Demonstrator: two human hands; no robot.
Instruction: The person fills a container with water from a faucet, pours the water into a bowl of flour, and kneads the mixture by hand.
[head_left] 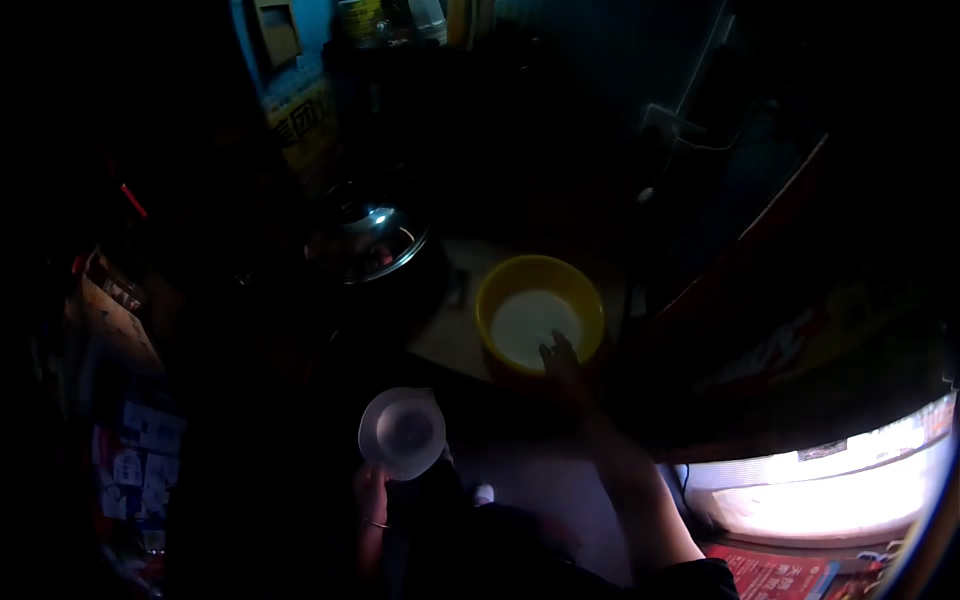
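Note:
Down at the lower left, my left hand is closed on the edge of a translucent white plastic bowl with what looks like a small pouring lip. The bowl is tilted so its inside faces me, and nothing distinct shows in it. My right hand reaches over the near side of a yellow bucket, its dark fingers apart and nothing seen in them. Something white fills the bucket's lower part; whether it is loose or liquid I cannot tell. Whether my fingertips touch it is unclear.
A shiny round metal pot or lid stands left of the bucket. On the right glows a bright white lit panel, with a red printed sheet below. Boxes line the far left. Most surroundings are too dark to make out.

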